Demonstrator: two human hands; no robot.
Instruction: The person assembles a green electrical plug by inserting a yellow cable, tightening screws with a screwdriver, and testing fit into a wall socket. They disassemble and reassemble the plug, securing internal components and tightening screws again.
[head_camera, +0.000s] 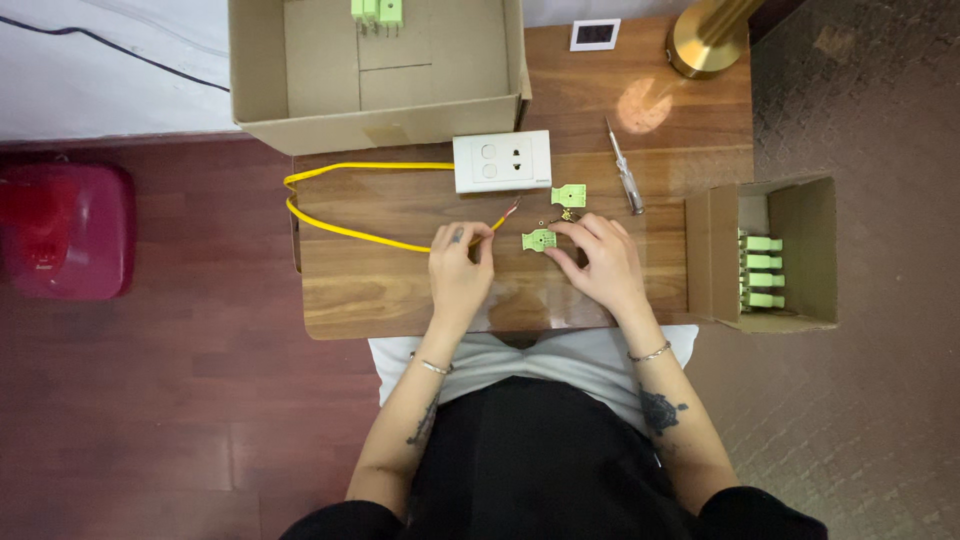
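Note:
My left hand (460, 268) pinches the end of a yellow cable (340, 168) whose bare copper tip points up and right toward the plug parts. My right hand (595, 262) holds a light green plug half (539, 239) flat on the wooden table (400, 290). A second green plug half (569, 195) lies just above it, with small brass parts (562, 215) between them. The cable loops left and runs back to a white wall socket plate (501, 160).
A screwdriver (626, 168) lies right of the socket plate. A large open cardboard box (375, 70) at the back holds green plugs; a small box (765, 255) at the right holds several more. A brass lamp base (708, 40) and a small white device (595, 34) stand at the back.

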